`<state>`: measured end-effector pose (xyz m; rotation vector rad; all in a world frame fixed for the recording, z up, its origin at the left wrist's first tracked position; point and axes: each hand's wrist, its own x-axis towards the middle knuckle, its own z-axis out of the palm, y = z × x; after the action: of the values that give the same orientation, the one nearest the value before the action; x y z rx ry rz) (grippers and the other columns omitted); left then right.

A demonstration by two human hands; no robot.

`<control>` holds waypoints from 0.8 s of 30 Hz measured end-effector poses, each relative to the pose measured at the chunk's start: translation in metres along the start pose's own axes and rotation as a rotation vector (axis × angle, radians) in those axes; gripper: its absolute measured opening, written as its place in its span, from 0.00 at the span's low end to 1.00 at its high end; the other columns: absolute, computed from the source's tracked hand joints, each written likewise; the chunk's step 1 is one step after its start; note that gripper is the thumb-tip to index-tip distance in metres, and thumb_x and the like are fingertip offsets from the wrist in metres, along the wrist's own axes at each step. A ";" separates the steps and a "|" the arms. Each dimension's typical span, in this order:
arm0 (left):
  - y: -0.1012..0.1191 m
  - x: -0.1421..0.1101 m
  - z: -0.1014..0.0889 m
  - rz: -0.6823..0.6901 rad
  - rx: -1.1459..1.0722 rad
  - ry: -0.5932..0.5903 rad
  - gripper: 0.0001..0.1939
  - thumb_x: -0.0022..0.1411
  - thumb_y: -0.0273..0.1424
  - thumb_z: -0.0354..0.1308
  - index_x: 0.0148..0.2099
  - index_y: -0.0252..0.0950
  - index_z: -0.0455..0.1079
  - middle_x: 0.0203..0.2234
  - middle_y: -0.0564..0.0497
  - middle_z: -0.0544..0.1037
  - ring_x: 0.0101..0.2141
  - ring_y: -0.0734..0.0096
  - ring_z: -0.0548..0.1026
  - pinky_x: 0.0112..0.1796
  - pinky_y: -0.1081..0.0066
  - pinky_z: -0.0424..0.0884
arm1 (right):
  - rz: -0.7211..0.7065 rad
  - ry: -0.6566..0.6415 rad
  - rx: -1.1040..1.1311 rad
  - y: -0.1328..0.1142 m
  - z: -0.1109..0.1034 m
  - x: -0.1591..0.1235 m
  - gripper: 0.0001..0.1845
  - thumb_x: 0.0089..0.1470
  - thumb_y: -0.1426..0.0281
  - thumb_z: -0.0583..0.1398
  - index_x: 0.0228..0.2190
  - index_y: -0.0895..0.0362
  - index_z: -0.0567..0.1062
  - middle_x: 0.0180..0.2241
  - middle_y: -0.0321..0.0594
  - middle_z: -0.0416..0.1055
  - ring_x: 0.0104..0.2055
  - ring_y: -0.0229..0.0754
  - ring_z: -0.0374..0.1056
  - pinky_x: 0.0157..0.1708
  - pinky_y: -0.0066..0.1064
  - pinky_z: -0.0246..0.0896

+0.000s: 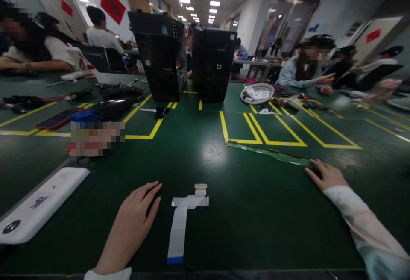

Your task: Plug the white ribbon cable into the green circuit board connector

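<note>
1. While the right hand (326, 174) has its thumb and fingers at the near end of a narrow green circuit board (272, 154), I can't make out from where I stand whether they're really pinched on it.
2. From that hand the board's long axis runs off to the left and a little away from the person, its far end reaching the corner of the yellow tape (225, 127). The right hand is plainly the nearer one to it.
3. The left hand (133, 218) is palm down and holds nothing, fingers loosely stretched, thumb apart from them.
4. Just to the right of that left hand, not touching it, lies a flat white ribbon cable (177, 233). Its long tail points back toward the person, blue end nearest, and its connector (200, 187) sits at the far end; the right hand is well apart from it.
5. Farther out to the left hand's left is a white casing (45, 203), slanting away.
</note>
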<state>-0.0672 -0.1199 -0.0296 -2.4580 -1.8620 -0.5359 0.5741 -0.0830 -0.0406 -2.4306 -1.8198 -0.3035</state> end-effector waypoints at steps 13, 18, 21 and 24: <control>0.001 0.002 -0.001 0.004 -0.021 0.018 0.25 0.67 0.43 0.44 0.58 0.36 0.69 0.54 0.42 0.73 0.52 0.54 0.71 0.52 0.52 0.69 | -0.586 0.220 0.338 -0.133 -0.003 -0.013 0.25 0.61 0.59 0.50 0.52 0.59 0.71 0.52 0.52 0.70 0.52 0.51 0.66 0.51 0.48 0.62; 0.001 0.001 -0.001 0.003 -0.023 0.005 0.25 0.67 0.43 0.44 0.59 0.37 0.68 0.54 0.42 0.72 0.53 0.54 0.71 0.52 0.52 0.69 | -0.783 0.223 0.427 -0.184 -0.011 -0.017 0.22 0.62 0.60 0.51 0.51 0.59 0.72 0.54 0.52 0.67 0.54 0.51 0.63 0.52 0.49 0.62; 0.000 0.001 -0.001 -0.002 -0.019 0.001 0.25 0.67 0.43 0.44 0.59 0.37 0.68 0.55 0.42 0.72 0.53 0.54 0.71 0.53 0.52 0.68 | -0.846 0.181 0.460 -0.211 -0.017 -0.018 0.23 0.62 0.60 0.51 0.53 0.59 0.71 0.54 0.53 0.67 0.55 0.51 0.61 0.53 0.50 0.61; 0.000 0.001 -0.001 -0.001 -0.021 0.008 0.25 0.67 0.43 0.45 0.58 0.37 0.68 0.55 0.42 0.72 0.53 0.54 0.71 0.53 0.51 0.68 | -0.886 0.165 0.454 -0.234 -0.022 -0.020 0.23 0.62 0.61 0.52 0.52 0.61 0.71 0.53 0.54 0.66 0.55 0.52 0.60 0.53 0.49 0.60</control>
<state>-0.0672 -0.1185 -0.0288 -2.4641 -1.8641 -0.5668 0.3425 -0.0387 -0.0346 -1.1798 -2.4296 -0.1086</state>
